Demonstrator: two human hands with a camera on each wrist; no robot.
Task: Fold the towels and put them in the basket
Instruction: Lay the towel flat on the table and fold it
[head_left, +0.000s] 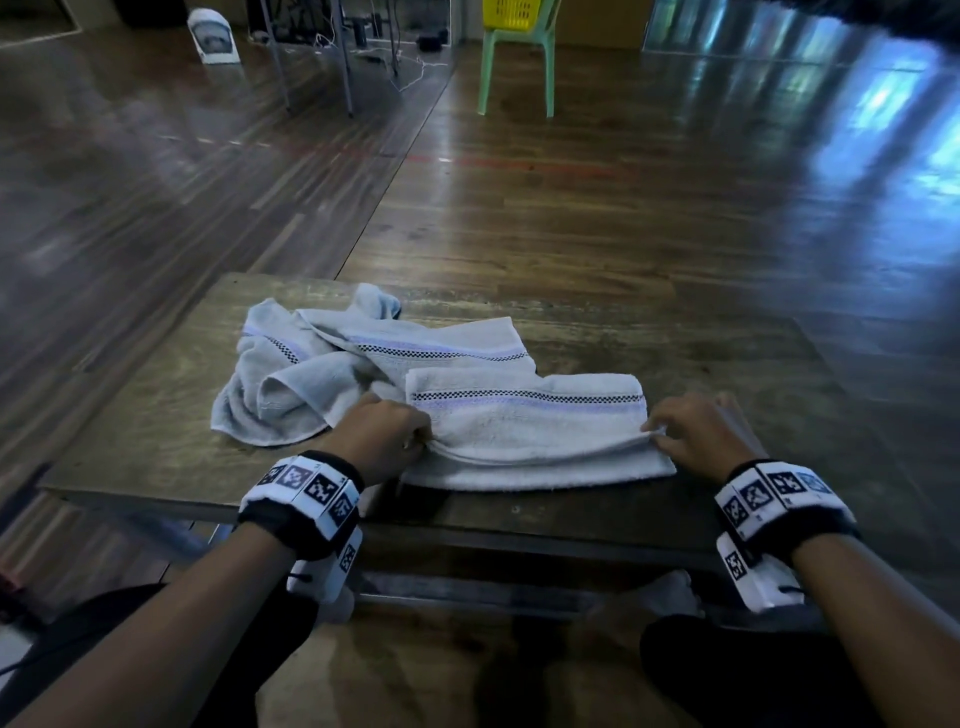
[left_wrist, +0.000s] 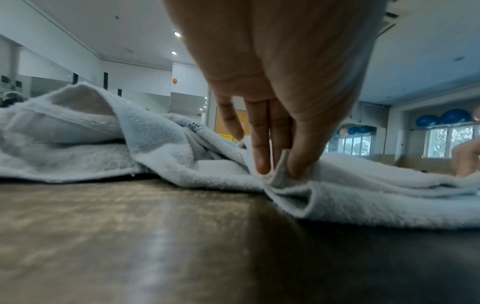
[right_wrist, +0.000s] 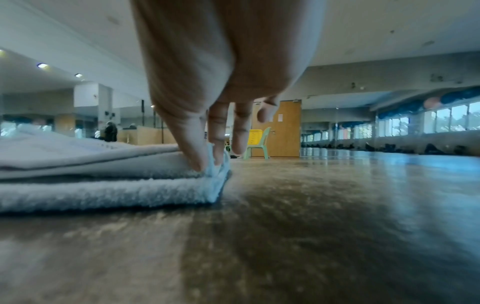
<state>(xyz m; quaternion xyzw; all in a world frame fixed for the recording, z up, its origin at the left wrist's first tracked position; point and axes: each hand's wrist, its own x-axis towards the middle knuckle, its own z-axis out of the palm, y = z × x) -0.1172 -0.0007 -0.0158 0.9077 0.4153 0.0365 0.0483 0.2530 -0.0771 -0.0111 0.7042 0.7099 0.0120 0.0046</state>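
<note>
A pale grey towel (head_left: 530, 431) with a purple and checked stripe lies partly folded near the front edge of the wooden table (head_left: 727, 364). My left hand (head_left: 384, 431) pinches its left corner (left_wrist: 279, 174) between thumb and fingers. My right hand (head_left: 691, 431) pinches the right corner (right_wrist: 213, 162) the same way, lifting the upper layer slightly. Behind them lies a crumpled heap of similar towels (head_left: 311, 364). A yellow basket (head_left: 511, 13) sits on a green chair (head_left: 514, 57) far across the room.
The table stands low on a glossy wooden floor (head_left: 675, 182). Metal table legs (head_left: 311, 57) and cables stand at the back left, with a white bag (head_left: 213, 36) nearby. My knees are below the table's front edge.
</note>
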